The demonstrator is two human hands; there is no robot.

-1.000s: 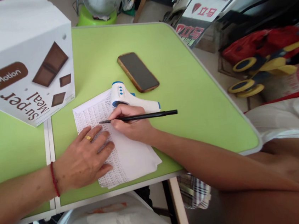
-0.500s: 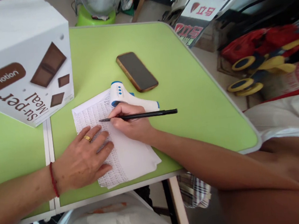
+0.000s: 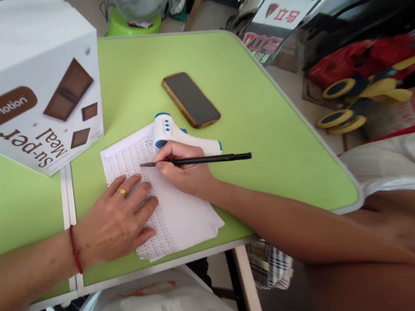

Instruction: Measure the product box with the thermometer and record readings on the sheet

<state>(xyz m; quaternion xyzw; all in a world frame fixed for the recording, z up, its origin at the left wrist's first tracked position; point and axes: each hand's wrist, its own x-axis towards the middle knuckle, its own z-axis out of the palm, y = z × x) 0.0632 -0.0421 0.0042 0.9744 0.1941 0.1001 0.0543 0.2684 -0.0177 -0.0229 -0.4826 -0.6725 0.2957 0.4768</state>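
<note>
In the head view, my right hand [image 3: 184, 170] grips a slim black pen [image 3: 226, 157] between thumb and fingers. The pen's point is over the written lines near the top of a sheet of paper [image 3: 191, 214]. Dense rows of small handwriting fill the left part of that sheet, and the right part is blank. My left hand [image 3: 119, 216], with a gold ring, lies flat on the sheet with its fingers apart. A white and blue infrared thermometer [image 3: 187, 140] lies just beyond my right hand, partly covered by it. Behind that is a dark phone [image 3: 192, 99] in a brown case.
The sheets rest on a green folding table [image 3: 275, 133] with a pale edge. A large white box [image 3: 27, 60] printed with chocolate pieces stands at the left. A green stool [image 3: 134, 24] is behind the table. Scissors-like yellow and blue handles [image 3: 350, 101] show at the right.
The pen has shifted slightly to the right, its point has moved a little up the page, and it lies more level. My left hand rests in the same place.
</note>
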